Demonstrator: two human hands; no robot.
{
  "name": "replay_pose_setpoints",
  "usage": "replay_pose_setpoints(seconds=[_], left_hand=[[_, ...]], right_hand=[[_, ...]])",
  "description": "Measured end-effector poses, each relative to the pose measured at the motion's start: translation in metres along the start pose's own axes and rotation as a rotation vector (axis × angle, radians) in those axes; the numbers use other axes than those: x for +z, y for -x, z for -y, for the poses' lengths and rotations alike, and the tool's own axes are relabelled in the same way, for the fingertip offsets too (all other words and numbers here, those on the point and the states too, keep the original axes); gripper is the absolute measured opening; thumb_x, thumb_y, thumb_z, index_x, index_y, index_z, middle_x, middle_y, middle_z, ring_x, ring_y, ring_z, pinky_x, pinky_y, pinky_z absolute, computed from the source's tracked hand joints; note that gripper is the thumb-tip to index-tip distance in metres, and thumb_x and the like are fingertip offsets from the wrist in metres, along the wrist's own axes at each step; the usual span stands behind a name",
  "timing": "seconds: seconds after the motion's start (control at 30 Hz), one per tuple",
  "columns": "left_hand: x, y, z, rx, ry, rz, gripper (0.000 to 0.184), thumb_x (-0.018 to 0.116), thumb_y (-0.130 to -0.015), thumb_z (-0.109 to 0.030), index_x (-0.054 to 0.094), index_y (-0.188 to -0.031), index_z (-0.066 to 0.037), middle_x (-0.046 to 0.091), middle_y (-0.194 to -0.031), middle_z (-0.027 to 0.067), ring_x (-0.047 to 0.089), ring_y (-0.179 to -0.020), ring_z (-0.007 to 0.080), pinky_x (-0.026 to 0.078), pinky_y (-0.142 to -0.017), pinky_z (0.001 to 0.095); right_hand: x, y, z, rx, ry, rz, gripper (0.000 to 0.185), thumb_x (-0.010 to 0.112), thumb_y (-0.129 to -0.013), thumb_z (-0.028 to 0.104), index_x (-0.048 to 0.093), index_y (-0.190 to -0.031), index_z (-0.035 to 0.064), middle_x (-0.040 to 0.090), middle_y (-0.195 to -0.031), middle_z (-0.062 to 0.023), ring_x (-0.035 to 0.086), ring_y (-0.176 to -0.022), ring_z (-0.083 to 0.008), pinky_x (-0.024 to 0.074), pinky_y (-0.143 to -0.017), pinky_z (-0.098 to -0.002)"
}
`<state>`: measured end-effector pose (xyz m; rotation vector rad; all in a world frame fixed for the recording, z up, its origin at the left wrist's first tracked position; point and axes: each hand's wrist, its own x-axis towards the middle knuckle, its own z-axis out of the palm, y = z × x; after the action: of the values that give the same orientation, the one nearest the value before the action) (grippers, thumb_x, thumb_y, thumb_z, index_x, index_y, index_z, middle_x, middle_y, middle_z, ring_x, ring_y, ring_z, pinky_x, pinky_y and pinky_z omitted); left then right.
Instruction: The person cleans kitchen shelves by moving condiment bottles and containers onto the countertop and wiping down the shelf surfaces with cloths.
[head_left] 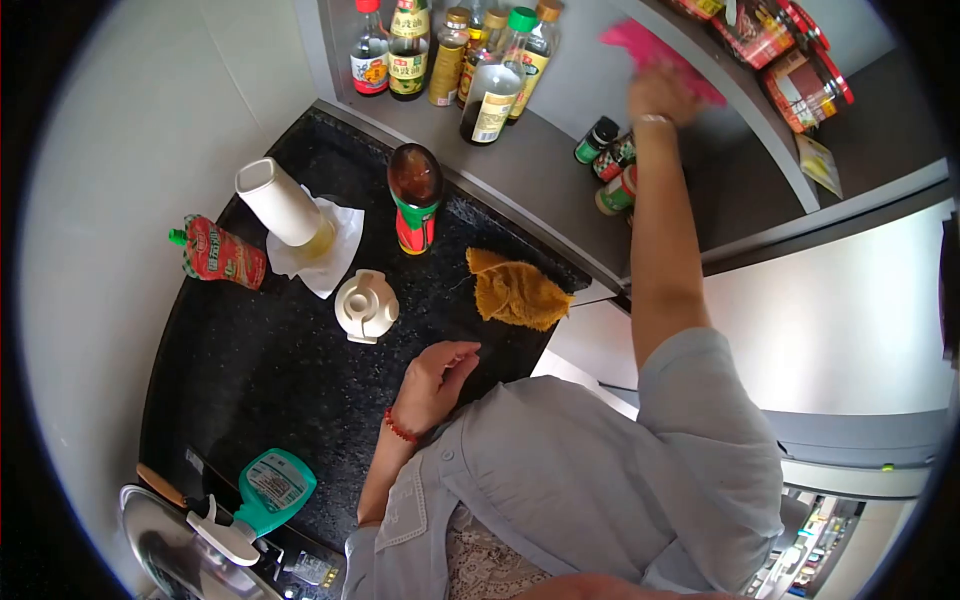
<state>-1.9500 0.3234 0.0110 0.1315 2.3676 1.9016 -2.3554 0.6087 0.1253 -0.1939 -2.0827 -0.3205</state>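
Inside the cabinet, my right hand (662, 95) is closed on a bright pink cloth (655, 50), which lies against the back wall under the upper shelf. Both are slightly blurred. Small spice jars (612, 158) stand below that hand, partly hidden by my forearm. My left hand (435, 383) is low over the black counter (260, 370), near its front edge. Its fingers are curled together and nothing shows in them. A mustard-coloured rag (518, 290) lies crumpled just beyond it.
Sauce bottles (490, 95) line the cabinet's left side; red-lidded jars (805, 85) sit on the upper shelf. On the counter are a red-green bottle (416, 200), white container (285, 205), cream-lidded container (366, 306), red pouch (222, 252) and teal spray bottle (275, 490).
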Motion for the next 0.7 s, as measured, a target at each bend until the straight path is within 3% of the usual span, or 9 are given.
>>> replay_pose_setpoints(seconds=[0.13,0.2,0.27,0.33,0.4,0.43,0.53,0.63,0.7], left_hand=[[-0.003,0.014,0.009,-0.045,0.019,-0.016,0.021,0.063,-0.089,-0.003,0.065,-0.109,-0.001,0.069,-0.097,0.0112,0.067,-0.089,0.0181,0.052,-0.077,0.0284],[0.003,0.011,0.010,-0.051,0.036,0.014,0.020,0.063,-0.089,-0.003,0.065,-0.109,-0.001,0.069,-0.097,0.0113,0.067,-0.089,0.0183,0.052,-0.077,0.0283],[0.011,0.001,0.007,-0.024,0.044,0.058,0.020,0.063,-0.089,-0.004,0.066,-0.108,-0.001,0.069,-0.097,0.0114,0.068,-0.089,0.0185,0.052,-0.076,0.0284],[0.012,-0.009,-0.005,0.005,0.005,0.058,0.019,0.063,-0.089,-0.004,0.066,-0.108,-0.001,0.069,-0.098,0.0116,0.068,-0.090,0.0184,0.053,-0.076,0.0287],[0.015,-0.011,-0.010,0.009,-0.001,0.072,0.019,0.063,-0.089,-0.005,0.066,-0.108,0.000,0.069,-0.098,0.0119,0.068,-0.089,0.0183,0.053,-0.075,0.0288],[0.016,-0.012,-0.011,0.007,0.010,0.073,0.019,0.063,-0.089,-0.005,0.066,-0.108,0.000,0.069,-0.099,0.0120,0.068,-0.089,0.0182,0.053,-0.076,0.0288],[0.015,-0.014,-0.013,0.009,-0.020,0.096,0.020,0.063,-0.089,-0.005,0.065,-0.109,0.000,0.069,-0.098,0.0124,0.068,-0.090,0.0180,0.053,-0.076,0.0290],[0.019,-0.012,-0.015,-0.039,-0.028,0.106,0.020,0.062,-0.090,-0.005,0.066,-0.109,-0.001,0.069,-0.098,0.0126,0.068,-0.090,0.0183,0.053,-0.077,0.0293],[0.022,-0.006,-0.012,-0.065,0.018,0.099,0.020,0.064,-0.088,-0.006,0.066,-0.108,-0.002,0.069,-0.098,0.0132,0.068,-0.088,0.0200,0.053,-0.075,0.0300]], right_hand=[[-0.019,-0.006,0.017,0.130,0.092,-0.021,0.045,0.047,-0.089,0.032,0.049,-0.132,0.0160,0.056,-0.128,-0.0158,0.054,-0.117,-0.0356,0.0305,-0.102,-0.0616],[-0.030,-0.018,0.044,-0.050,-0.064,0.402,0.044,0.045,-0.091,0.028,0.048,-0.132,0.0108,0.058,-0.125,-0.0161,0.051,-0.121,-0.0345,0.0336,-0.101,-0.0604],[-0.026,-0.009,0.066,-0.457,0.116,0.146,0.042,0.042,-0.092,0.019,0.046,-0.132,0.0063,0.058,-0.122,-0.0186,0.053,-0.117,-0.0344,0.0397,-0.099,-0.0530],[-0.039,-0.003,0.084,-0.293,-0.188,0.306,0.038,0.038,-0.093,0.012,0.047,-0.129,0.0028,0.057,-0.122,-0.0187,0.053,-0.118,-0.0336,0.0417,-0.100,-0.0456],[-0.049,0.026,0.097,-0.236,-0.217,0.471,0.040,0.041,-0.092,0.016,0.046,-0.129,0.0036,0.056,-0.125,-0.0174,0.054,-0.117,-0.0360,0.0453,-0.095,-0.0463],[-0.065,0.042,0.101,-0.270,-0.219,0.714,0.039,0.044,-0.090,0.017,0.049,-0.126,0.0039,0.058,-0.121,-0.0175,0.056,-0.113,-0.0374,0.0478,-0.091,-0.0466],[0.005,0.098,0.110,-0.507,-0.369,1.256,0.037,0.050,-0.083,0.018,0.056,-0.118,0.0049,0.065,-0.107,-0.0206,0.061,-0.101,-0.0408,0.0522,-0.080,-0.0485],[-0.021,0.133,0.107,-0.169,-0.472,1.074,0.030,0.050,-0.085,0.016,0.062,-0.110,0.0047,0.065,-0.110,-0.0216,0.063,-0.104,-0.0345,0.0510,-0.087,-0.0434],[-0.044,0.154,0.084,-0.312,-0.480,1.111,0.040,0.053,-0.081,0.015,0.056,-0.118,0.0003,0.062,-0.109,-0.0270,0.059,-0.107,-0.0416,0.0487,-0.088,-0.0488]])
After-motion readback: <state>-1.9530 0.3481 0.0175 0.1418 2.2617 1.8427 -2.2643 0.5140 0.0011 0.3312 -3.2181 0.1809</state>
